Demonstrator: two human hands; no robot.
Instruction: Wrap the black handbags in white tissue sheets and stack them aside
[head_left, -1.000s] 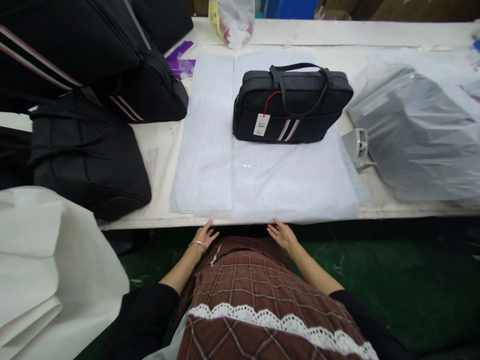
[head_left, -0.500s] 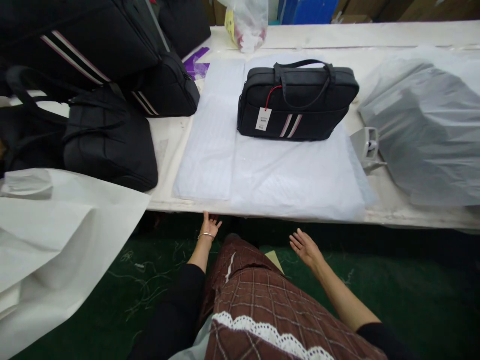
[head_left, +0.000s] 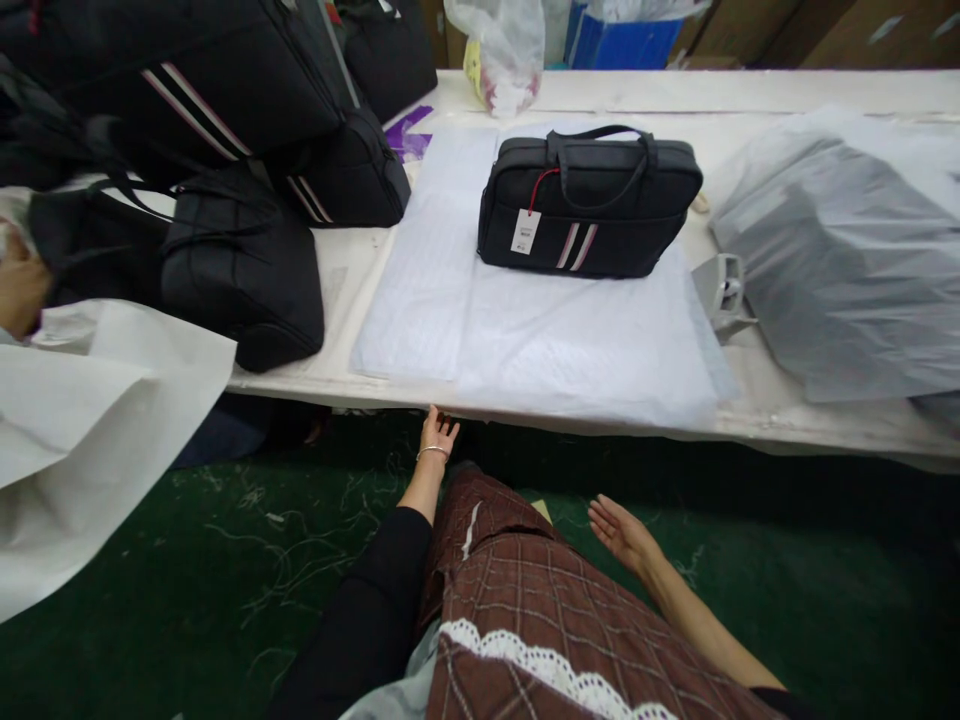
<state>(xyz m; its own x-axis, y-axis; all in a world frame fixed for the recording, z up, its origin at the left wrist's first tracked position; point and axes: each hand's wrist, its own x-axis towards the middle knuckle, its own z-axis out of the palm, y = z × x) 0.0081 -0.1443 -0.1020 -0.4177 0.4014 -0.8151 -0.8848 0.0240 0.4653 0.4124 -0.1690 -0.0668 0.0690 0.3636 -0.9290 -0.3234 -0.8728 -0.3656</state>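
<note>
My left hand (head_left: 439, 434) is at the table's front edge, palm up and fingers spread, with nothing in it. Lower and to the right, my right hand (head_left: 621, 532) hangs in the air beside the brown apron (head_left: 525, 580), its fingers stretched out and holding nothing. On the table, a black briefcase-style bag (head_left: 589, 205) stands upright with its handles up. A white tag (head_left: 524, 231) hangs from it on a red cord. Under the bag lie white plastic sheets (head_left: 555, 345) that reach the front edge.
More black bags (head_left: 240, 270) are crowded on the left, near another person's hand (head_left: 19, 285) and a large white sheet (head_left: 112, 420). At the right are a grey tape dispenser (head_left: 724, 285) and a heap of grey plastic (head_left: 847, 260). A clear bag (head_left: 506, 60) stands at the back.
The view has shifted slightly. My left hand stays at the table edge; my right hand is a little lower, farther from it. Another person's hand has appeared at the far left.
</note>
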